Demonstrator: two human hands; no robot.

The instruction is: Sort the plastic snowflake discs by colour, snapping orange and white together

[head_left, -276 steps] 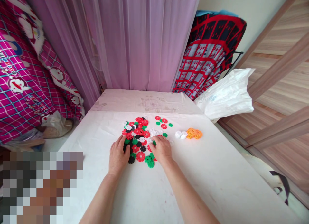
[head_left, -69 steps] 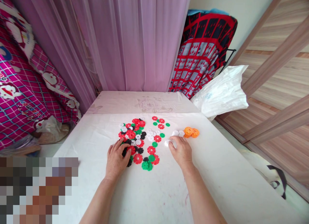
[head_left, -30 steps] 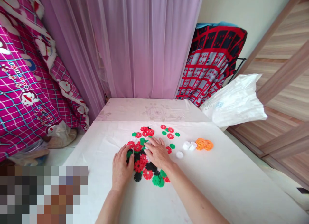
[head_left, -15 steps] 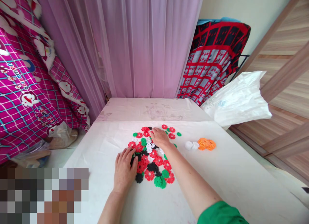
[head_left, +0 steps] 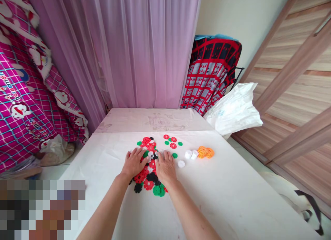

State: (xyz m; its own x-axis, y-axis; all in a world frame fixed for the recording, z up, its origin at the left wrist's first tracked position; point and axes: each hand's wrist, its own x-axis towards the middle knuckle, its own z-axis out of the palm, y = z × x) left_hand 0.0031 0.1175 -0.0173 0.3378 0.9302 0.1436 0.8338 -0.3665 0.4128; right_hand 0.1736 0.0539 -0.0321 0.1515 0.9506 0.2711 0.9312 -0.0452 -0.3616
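A mixed pile of flat notched discs, with red discs (head_left: 148, 185), black discs (head_left: 138, 188) and green discs (head_left: 158, 190) among white ones, lies mid-table. My left hand (head_left: 133, 163) rests on the pile's left side, fingers spread. On the right side lies my right hand (head_left: 166, 166), its fingers apart and touching the discs. Parts of the pile are hidden under both hands. Several red and green discs (head_left: 173, 146) sit loose beyond my right hand. To the right, white discs (head_left: 191, 154) adjoin an orange cluster (head_left: 206, 152), and a single white disc (head_left: 181, 163) lies nearer.
The table (head_left: 219, 198) has a pale cover. A white plastic bag (head_left: 234, 109) stands at its far right corner. Behind hangs a purple curtain (head_left: 144, 53); pink patterned fabric (head_left: 18, 105) is at the left, a wooden cabinet (head_left: 292, 95) at the right.
My right hand has come back toward me onto the pile's right side. My left hand has moved slightly farther up the pile. A single white disc now lies apart on the right. The view has shifted.
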